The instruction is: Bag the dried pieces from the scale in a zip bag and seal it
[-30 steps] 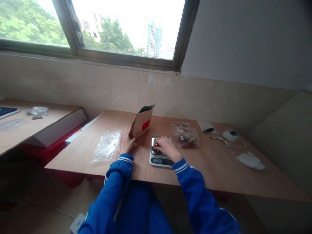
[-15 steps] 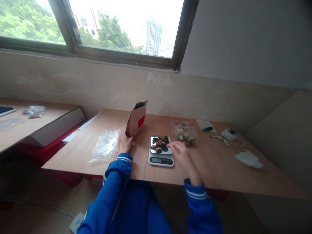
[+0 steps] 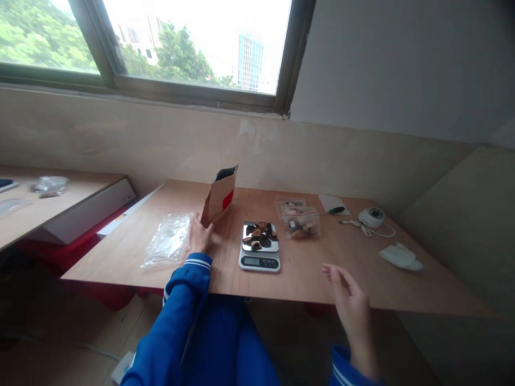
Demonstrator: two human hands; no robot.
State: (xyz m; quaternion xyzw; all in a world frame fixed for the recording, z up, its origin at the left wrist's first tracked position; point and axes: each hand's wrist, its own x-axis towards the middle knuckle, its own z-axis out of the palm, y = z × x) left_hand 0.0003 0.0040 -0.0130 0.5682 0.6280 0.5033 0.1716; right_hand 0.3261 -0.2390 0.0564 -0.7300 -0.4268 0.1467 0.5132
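A white kitchen scale (image 3: pixel 259 261) carries several dark, brown-edged dried slices (image 3: pixel 261 236) on its metal plate; its display is too blurred to read. To the left stands a brown paper bag (image 3: pixel 220 198) with a red label, its top gaping. My left hand (image 3: pixel 200 236) is at the bag's lower near corner, with fingers and thumb on either side of it. Over the table's front edge, right of the scale, my right hand (image 3: pixel 352 300) is raised with curled fingers and tips together. Whether anything small is between them is hidden.
Clear plastic packaging (image 3: pixel 168 238) lies left of my left hand. Zip bags of dried pieces (image 3: pixel 301 222) sit behind the scale to the right. Farther right are a green-and-black handled tool (image 3: pixel 337 210), a white dome camera with cable (image 3: pixel 370 217) and a crumpled white tissue (image 3: pixel 400 257).
My right hand has pulled back from the slices on the scale, to the right and toward me. My left hand stays at the paper bag. The whole view has shifted slightly.
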